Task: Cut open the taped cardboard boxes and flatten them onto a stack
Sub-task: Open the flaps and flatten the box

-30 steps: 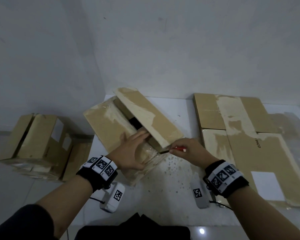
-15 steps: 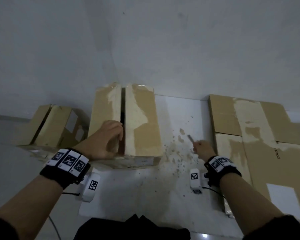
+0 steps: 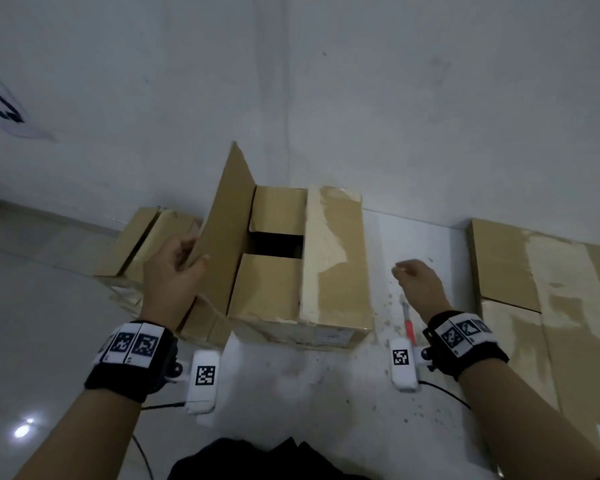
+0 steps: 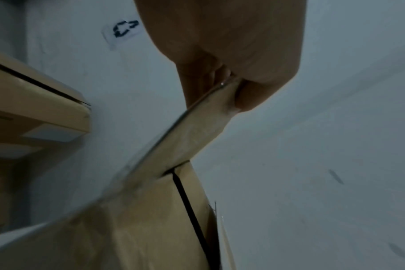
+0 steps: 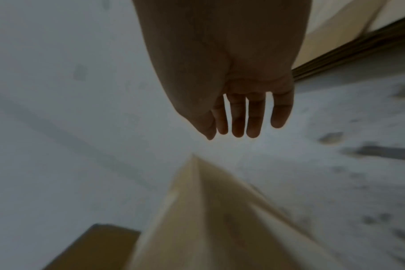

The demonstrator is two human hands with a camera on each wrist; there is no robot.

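A brown cardboard box (image 3: 329, 271) stands on the white table, its top seam split. My left hand (image 3: 196, 251) pinches the near edge of the left top flap (image 3: 229, 230) and holds it tilted upright; the left wrist view shows thumb and fingers of this left hand (image 4: 231, 85) clamped on that flap (image 4: 192, 131). The right flap lies flat, and two inner flaps show with a dark gap between them. My right hand (image 3: 400, 268) hovers empty just right of the box, fingers (image 5: 252, 118) hanging straight. A red-handled knife (image 3: 409, 323) lies on the table under that wrist.
A stack of flattened cardboard (image 3: 534, 271) covers the table's right side. More boxes (image 3: 142, 244) sit on the floor to the left of the table. The wall runs close behind the box. Paper crumbs speckle the table (image 3: 326, 393) near the knife.
The box was turned square to me. My left hand lifted the left flap upright. My right hand laid the knife on the table and is now empty.
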